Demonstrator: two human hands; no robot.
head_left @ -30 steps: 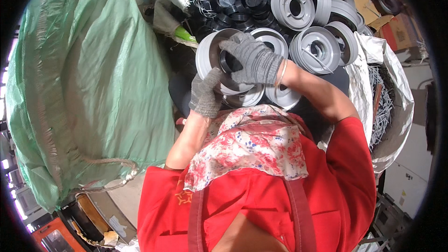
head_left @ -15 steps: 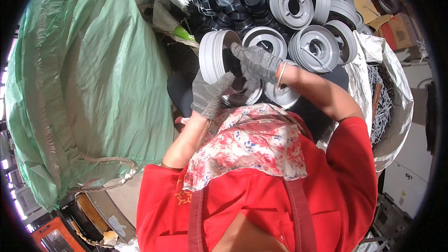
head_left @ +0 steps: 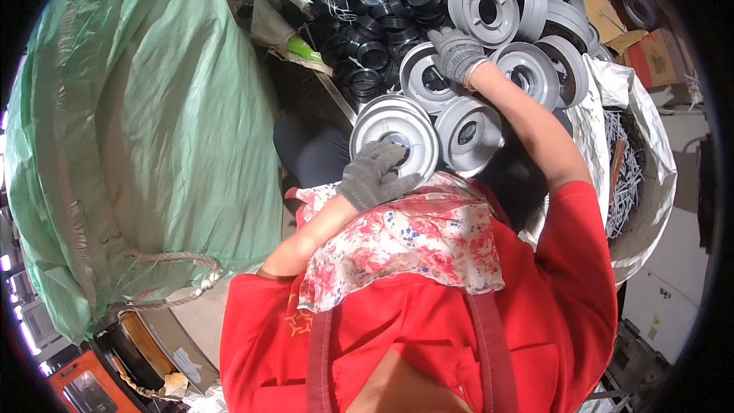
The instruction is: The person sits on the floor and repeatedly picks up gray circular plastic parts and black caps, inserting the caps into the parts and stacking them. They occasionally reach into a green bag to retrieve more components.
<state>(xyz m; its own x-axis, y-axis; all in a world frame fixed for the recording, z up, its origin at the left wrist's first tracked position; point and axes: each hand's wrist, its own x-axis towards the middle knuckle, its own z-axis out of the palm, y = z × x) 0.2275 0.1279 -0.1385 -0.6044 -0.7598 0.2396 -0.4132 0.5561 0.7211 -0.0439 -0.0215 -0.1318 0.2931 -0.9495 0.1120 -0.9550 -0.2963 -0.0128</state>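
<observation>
Both my hands wear grey knit gloves. My left hand (head_left: 375, 174) lies spread on a round grey plastic fitting (head_left: 388, 121) at my lap, thumb and fingers apart, fingertips by its central hole. The ridged rim beneath suggests a second piece, but I cannot be sure. Farther out, my right hand (head_left: 459, 55) reaches over the rim of another grey fitting (head_left: 413, 76), its visible fingers stretched toward the black caps (head_left: 372, 55); its thumb is hidden. Between my hands sits a grey ringed fitting (head_left: 453, 151) with an off-centre hole.
More grey fittings (head_left: 483, 9) are heaped at the far right beside the black caps. A large green woven sack (head_left: 153, 145) fills the left side. At the right stands a white sack (head_left: 654, 206) holding thin grey sticks (head_left: 623, 176). Cardboard boxes (head_left: 657, 53) lie behind it.
The grey fitting that was tipped up between both hands now lies face-up under my left hand, lower down. My right hand has left it and moved outward to the right.
</observation>
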